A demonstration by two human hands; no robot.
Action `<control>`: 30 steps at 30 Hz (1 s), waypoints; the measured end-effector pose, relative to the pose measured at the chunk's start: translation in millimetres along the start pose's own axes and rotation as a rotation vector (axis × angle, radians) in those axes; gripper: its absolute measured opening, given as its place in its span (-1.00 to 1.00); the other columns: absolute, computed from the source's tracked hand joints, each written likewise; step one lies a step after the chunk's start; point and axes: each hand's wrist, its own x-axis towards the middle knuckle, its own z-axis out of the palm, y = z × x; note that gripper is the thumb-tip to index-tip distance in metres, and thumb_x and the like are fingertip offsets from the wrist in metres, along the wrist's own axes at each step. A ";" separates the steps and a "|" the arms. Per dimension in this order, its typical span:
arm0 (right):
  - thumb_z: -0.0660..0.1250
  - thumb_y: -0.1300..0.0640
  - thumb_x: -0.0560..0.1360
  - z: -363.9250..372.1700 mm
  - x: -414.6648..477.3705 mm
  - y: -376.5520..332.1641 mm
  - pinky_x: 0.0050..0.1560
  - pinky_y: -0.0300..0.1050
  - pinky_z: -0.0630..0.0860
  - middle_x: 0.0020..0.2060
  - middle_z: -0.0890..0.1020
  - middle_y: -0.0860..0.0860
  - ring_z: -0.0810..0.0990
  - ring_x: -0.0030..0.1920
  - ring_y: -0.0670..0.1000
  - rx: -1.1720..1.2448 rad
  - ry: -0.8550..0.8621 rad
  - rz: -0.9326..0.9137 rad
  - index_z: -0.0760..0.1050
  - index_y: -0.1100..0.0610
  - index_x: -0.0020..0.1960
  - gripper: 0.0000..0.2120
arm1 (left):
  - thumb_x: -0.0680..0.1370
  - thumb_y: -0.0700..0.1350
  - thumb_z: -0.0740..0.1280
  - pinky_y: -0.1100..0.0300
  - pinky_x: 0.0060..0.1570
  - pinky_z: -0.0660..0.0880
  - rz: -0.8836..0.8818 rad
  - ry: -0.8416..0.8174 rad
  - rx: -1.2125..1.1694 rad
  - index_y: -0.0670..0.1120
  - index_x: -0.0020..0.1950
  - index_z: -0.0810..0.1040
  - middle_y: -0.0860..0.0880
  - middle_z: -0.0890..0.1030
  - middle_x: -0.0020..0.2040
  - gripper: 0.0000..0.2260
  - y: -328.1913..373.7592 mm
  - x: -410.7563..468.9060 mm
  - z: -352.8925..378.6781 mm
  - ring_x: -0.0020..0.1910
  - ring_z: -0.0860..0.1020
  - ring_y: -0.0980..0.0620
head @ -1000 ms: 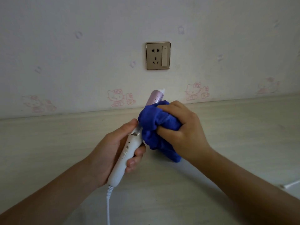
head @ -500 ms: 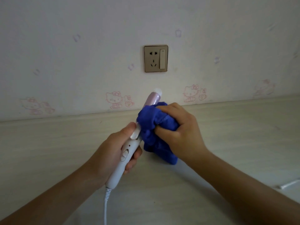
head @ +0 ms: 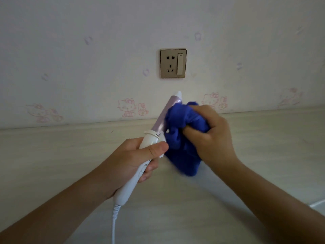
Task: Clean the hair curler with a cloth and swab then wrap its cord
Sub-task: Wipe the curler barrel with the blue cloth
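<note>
My left hand point(head: 128, 164) grips the white handle of the hair curler point(head: 131, 182), which tilts up to the right with its pink barrel point(head: 165, 113) and white tip raised. A bunched blue cloth point(head: 182, 150) is held in my right hand point(head: 209, 136) and pressed against the right side of the barrel. The curler's white cord point(head: 114, 224) hangs from the handle's end and leaves the view at the bottom. No swab can be told apart for certain.
A pale wooden tabletop point(head: 175, 217) lies under my hands and meets the wall behind. A gold wall socket with a switch point(head: 173, 63) sits above the curler's tip. A thin white thing point(head: 316, 203) lies at the right edge.
The cloth and my right hand have slid to the right side of the barrel, baring more of the pink barrel and the white collar. My left thumb now lies across the handle.
</note>
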 end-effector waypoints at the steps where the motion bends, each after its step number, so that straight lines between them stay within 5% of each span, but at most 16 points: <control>1: 0.43 0.17 0.42 -5.6 3.9 0.9 0.03 -0.11 0.60 -0.04 0.68 -0.11 0.66 -0.03 -0.09 0.006 0.061 0.036 0.63 -0.14 0.07 -0.71 | 0.39 0.19 0.52 0.25 -0.53 0.32 0.001 -0.010 0.023 -0.02 -0.23 0.59 -0.06 0.42 -0.43 -0.70 0.2 -0.6 2.7 -0.54 0.32 0.02; 3: 0.43 0.21 0.44 -9.2 5.6 0.9 0.03 -0.12 0.62 -0.03 0.69 -0.12 0.67 -0.01 -0.09 0.021 0.094 0.052 0.64 -0.16 0.06 -0.69 | 0.40 0.15 0.53 0.24 -0.52 0.35 -0.013 -0.010 0.052 0.03 -0.27 0.59 -0.05 0.46 -0.43 -0.76 -1.5 -3.3 6.6 -0.54 0.36 0.04; 9: 0.40 0.11 0.37 19.5 -12.1 -9.6 0.03 -0.22 0.54 -0.06 0.64 -0.12 0.63 -0.01 -0.05 -0.021 -0.205 -0.092 0.62 -0.16 0.06 -0.70 | 0.40 -0.06 0.50 0.25 -0.54 0.32 -0.023 0.097 0.018 0.05 -0.37 0.57 -0.09 0.45 -0.48 -0.82 -2.0 -6.4 0.1 -0.62 0.35 0.02; 14: 0.42 0.23 0.44 -0.8 0.6 -4.1 0.05 -0.14 0.59 -0.02 0.67 -0.11 0.65 -0.01 -0.10 0.006 0.064 0.014 0.60 -0.27 0.02 -0.62 | 0.39 -0.04 0.54 0.24 -0.53 0.37 -0.027 0.008 0.083 0.08 -0.12 0.62 -0.15 0.63 -0.33 -0.86 -2.2 -8.2 5.3 -0.59 0.39 0.01; 17: 0.40 0.19 0.42 -1.3 0.2 -7.4 0.02 -0.26 0.55 -0.02 0.66 -0.12 0.65 0.00 -0.12 0.033 0.066 0.000 0.60 -0.28 -0.01 -0.65 | 0.40 0.00 0.52 0.21 -0.49 0.41 -0.028 0.000 0.129 0.11 0.04 0.60 -0.15 0.75 -0.15 -0.75 -4.4 -11.0 6.3 -0.60 0.41 0.02; 22: 0.39 -0.03 0.39 21.6 -19.0 -5.8 0.05 -0.40 0.47 -0.01 0.57 -0.24 0.59 0.04 -0.18 -0.121 -0.275 -0.078 0.59 -0.19 0.14 -0.68 | 0.38 -0.14 0.45 0.17 -0.47 0.34 -0.014 0.159 0.166 -0.15 0.09 0.55 -0.16 0.45 -0.55 -0.69 -10.8 -4.3 2.1 -0.62 0.34 -0.02; 25: 0.38 0.00 0.40 16.2 -12.5 -4.4 0.07 -0.29 0.50 -0.01 0.61 -0.21 0.60 0.03 -0.19 -0.082 -0.156 -0.049 0.57 -0.27 0.10 -0.70 | 0.37 -0.14 0.45 0.14 -0.43 0.37 -0.002 0.114 0.135 0.00 0.09 0.56 -0.10 0.57 -0.49 -0.70 -7.5 -4.8 4.6 -0.58 0.35 -0.02; 27: 0.40 0.09 0.43 3.9 -2.7 -5.7 0.05 -0.22 0.53 -0.02 0.64 -0.19 0.62 0.03 -0.19 -0.028 0.009 0.002 0.57 -0.34 0.03 -0.67 | 0.40 -0.16 0.45 0.16 -0.45 0.38 -0.003 0.017 0.105 0.11 0.10 0.56 -0.12 0.73 -0.22 -0.68 -4.3 -7.4 7.6 -0.58 0.35 0.01; 30: 0.41 0.17 0.45 -5.4 5.9 -7.0 0.03 -0.21 0.56 -0.02 0.65 -0.18 0.64 0.03 -0.17 0.008 0.087 0.035 0.60 -0.29 0.02 -0.65 | 0.40 -0.06 0.44 0.22 -0.54 0.34 0.002 -0.043 0.088 0.10 0.17 0.59 -0.21 0.71 -0.09 -0.66 -7.3 -7.4 7.3 -0.62 0.34 0.04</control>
